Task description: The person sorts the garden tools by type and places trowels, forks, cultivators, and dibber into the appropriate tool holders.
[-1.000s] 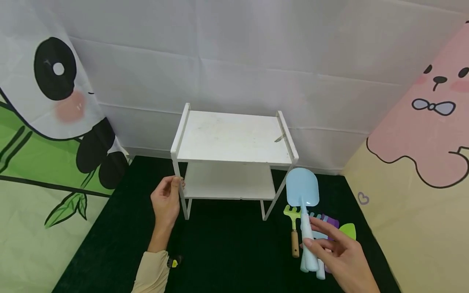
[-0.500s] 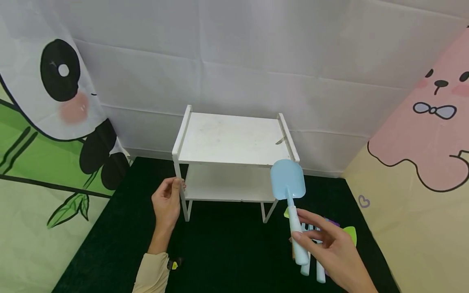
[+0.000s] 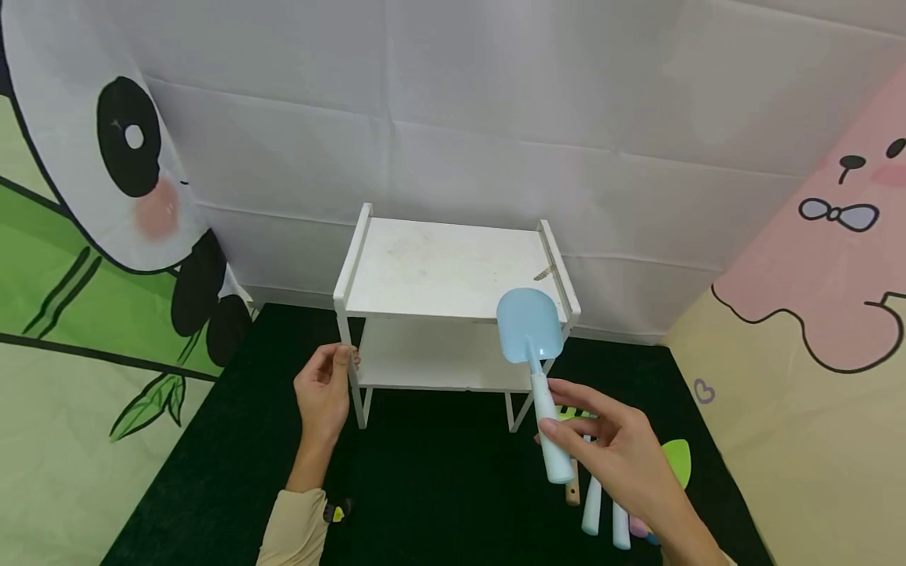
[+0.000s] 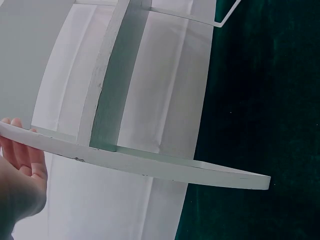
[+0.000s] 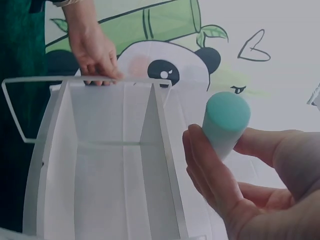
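Observation:
My right hand point(image 3: 623, 452) pinches a light blue toy shovel point(image 3: 529, 324) by its pale handle between thumb and fingers. The shovel's blade points up and away, overlapping the front right corner of a white two-tier shelf point(image 3: 446, 267) in the head view. From the right wrist, the handle's rounded end point(image 5: 227, 112) shows close up, with the shelf beyond it. My left hand point(image 3: 322, 397) grips the shelf's front left leg point(image 3: 355, 385), below the top board. In the left wrist view, its fingertips point(image 4: 16, 122) reach over that white frame bar point(image 4: 150, 167).
Under my right hand, several garden toys lie on the dark green floor covering point(image 3: 439, 487): a green fork with a wooden handle point(image 3: 572, 489), a pale blue handle point(image 3: 591, 507), and a lime green piece point(image 3: 678, 460). A white fabric backdrop point(image 3: 481, 102) hangs behind the shelf.
My right hand has carried the shovel left and slightly up, from over the garden toys to the shelf's front right corner. The left hand stays on the leg.

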Action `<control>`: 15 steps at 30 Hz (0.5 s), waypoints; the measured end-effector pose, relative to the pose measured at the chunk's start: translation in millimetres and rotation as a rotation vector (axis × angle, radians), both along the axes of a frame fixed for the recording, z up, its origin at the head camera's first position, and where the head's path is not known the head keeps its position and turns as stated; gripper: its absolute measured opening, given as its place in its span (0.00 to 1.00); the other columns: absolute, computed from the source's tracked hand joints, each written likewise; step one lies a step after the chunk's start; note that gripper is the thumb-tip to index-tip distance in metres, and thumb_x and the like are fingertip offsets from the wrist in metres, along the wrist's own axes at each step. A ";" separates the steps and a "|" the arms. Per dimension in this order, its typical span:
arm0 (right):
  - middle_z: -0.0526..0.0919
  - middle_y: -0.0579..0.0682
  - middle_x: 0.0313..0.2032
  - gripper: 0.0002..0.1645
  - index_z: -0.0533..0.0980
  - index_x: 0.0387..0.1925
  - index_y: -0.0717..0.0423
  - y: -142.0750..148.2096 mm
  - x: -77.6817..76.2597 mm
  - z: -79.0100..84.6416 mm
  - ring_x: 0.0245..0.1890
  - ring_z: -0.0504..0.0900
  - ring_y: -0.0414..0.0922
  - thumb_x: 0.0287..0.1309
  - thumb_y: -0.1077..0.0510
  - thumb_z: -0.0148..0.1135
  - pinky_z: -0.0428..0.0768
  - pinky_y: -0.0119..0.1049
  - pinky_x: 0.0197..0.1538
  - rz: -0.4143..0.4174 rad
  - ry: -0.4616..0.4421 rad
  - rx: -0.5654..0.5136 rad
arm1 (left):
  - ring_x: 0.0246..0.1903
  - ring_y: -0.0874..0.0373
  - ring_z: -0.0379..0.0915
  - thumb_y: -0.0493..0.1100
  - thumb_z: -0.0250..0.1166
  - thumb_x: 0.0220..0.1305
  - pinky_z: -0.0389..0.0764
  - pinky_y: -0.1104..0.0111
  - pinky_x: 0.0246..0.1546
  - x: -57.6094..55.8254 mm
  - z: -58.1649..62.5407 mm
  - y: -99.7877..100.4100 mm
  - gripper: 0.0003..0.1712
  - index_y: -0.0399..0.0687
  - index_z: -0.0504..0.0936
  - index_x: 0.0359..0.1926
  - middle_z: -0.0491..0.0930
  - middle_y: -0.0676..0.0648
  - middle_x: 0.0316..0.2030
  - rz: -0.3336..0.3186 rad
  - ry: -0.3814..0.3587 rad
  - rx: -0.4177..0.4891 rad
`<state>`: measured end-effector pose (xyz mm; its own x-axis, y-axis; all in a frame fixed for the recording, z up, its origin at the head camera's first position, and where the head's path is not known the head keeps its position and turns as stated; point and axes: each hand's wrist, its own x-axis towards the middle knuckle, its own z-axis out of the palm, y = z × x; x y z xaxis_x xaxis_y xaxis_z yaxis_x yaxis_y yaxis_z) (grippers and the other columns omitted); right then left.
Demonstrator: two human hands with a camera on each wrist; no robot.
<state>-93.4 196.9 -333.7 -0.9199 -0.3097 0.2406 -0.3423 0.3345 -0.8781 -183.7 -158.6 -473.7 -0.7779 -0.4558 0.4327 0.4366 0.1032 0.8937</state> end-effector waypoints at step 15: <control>0.80 0.64 0.57 0.28 0.72 0.67 0.65 -30.4 -33.6 9.0 0.44 0.90 0.49 0.68 0.64 0.65 0.85 0.38 0.51 0.143 -0.099 -0.087 | 0.36 0.61 0.80 0.34 0.58 0.77 0.79 0.78 0.45 17.1 30.9 10.6 0.12 0.22 0.79 0.43 0.82 0.38 0.37 0.000 -0.018 -0.015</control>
<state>-127.0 166.6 -324.7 -0.8886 -0.4208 0.1826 -0.2912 0.2101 -0.9333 -166.6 -148.1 -442.8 -0.7855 -0.4497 0.4251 0.4202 0.1167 0.8999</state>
